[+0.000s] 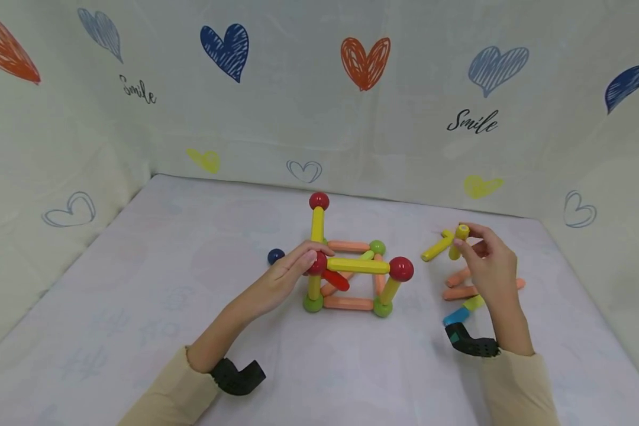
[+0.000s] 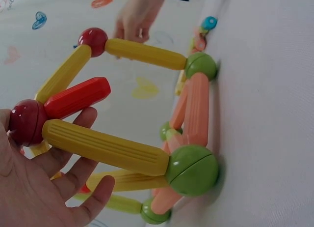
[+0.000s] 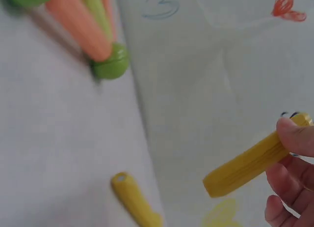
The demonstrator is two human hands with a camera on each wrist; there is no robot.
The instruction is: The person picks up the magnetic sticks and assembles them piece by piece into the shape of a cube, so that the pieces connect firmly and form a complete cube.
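Note:
A frame of ribbed sticks and balls stands mid-table. Its base joins salmon sticks (image 1: 348,303) to green balls (image 2: 192,170); yellow sticks (image 1: 358,265) rise to red balls (image 1: 402,268). My left hand (image 1: 284,279) holds the near-left red ball (image 2: 27,122) between thumb and fingers. From that ball a short red stick (image 2: 78,98) points inward. Behind it, another yellow stick (image 1: 318,223) stands up, topped by a red ball (image 1: 319,201). To the right, my right hand (image 1: 494,265) pinches a loose yellow stick (image 3: 245,165) by one end, raised and tilted.
More yellow sticks (image 1: 435,248) lie beside the right hand. Below it are loose salmon sticks (image 1: 459,292), a blue stick (image 1: 456,316) and a yellow-green piece (image 1: 474,303). A dark blue ball (image 1: 276,255) sits left of the frame. A heart-printed cloth (image 1: 404,136) hangs behind the table.

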